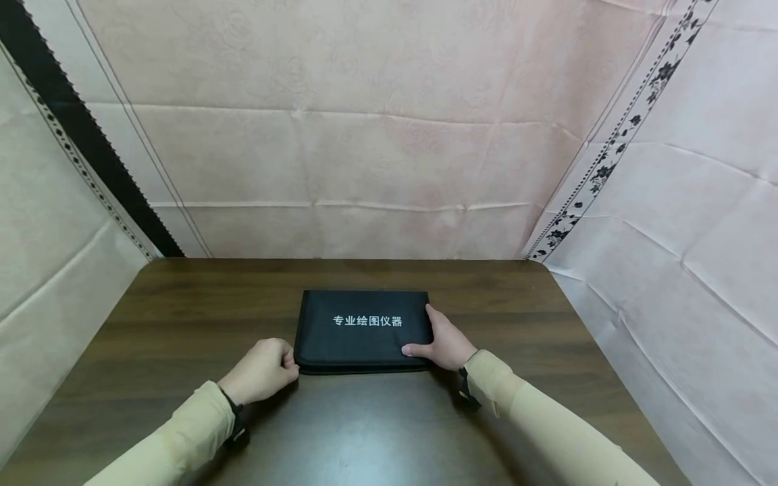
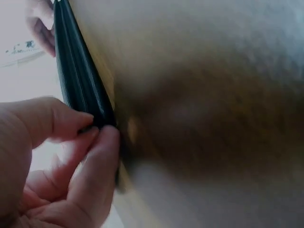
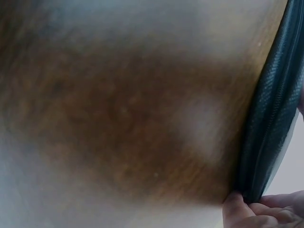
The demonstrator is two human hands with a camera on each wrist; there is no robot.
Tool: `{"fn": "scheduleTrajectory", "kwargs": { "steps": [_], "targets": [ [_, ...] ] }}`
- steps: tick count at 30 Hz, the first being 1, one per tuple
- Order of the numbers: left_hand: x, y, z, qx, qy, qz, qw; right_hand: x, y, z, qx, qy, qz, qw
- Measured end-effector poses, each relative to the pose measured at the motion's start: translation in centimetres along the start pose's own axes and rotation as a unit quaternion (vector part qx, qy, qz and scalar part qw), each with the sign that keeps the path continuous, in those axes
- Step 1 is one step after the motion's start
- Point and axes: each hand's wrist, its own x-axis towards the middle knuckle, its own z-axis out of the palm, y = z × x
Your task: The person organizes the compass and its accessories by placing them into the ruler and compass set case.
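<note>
A flat black zip case [image 1: 358, 341] lies closed on the brown table, with white Chinese lettering on its lid that reads as professional drawing instruments. At its front left corner my left hand [image 1: 263, 371] pinches the edge by the zipper; the fingertips hide the exact bit held. My right hand [image 1: 448, 343] grips the right side, thumb on the lid and fingers along the edge. In the left wrist view, thumb and fingers of the left hand [image 2: 71, 156] meet at the dark zipped edge [image 2: 80, 71]. The right wrist view shows the zipper [image 3: 273, 109] running along the case's side.
The wooden table [image 1: 200, 304] surrounds the case and reflects light in front. Pale patterned cloth [image 1: 365, 155] hangs behind it, with more cloth [image 1: 681, 283] on the right and left sides. A dark band [image 1: 91, 128] runs down the left cloth.
</note>
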Motion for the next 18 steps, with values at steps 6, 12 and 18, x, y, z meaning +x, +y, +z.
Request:
{"fn": "scheduleTrajectory", "kwargs": {
  "steps": [6, 12, 18],
  "targets": [
    [0.24, -0.77, 0.04, -0.003, 0.007, -0.006, 1.0000, -0.12, -0.38, -0.02, -0.003, -0.003, 0.002, 1.000],
    [0.63, -0.63, 0.08, 0.011, 0.041, -0.009, 0.9991, 0.07, -0.38, 0.07, 0.001, 0.003, 0.000, 1.000],
    [0.16, -0.02, 0.88, 0.031, 0.070, -0.014, 0.9970, -0.04, -0.03, -0.10, -0.001, -0.001, -0.022, 1.000]
  ]
}}
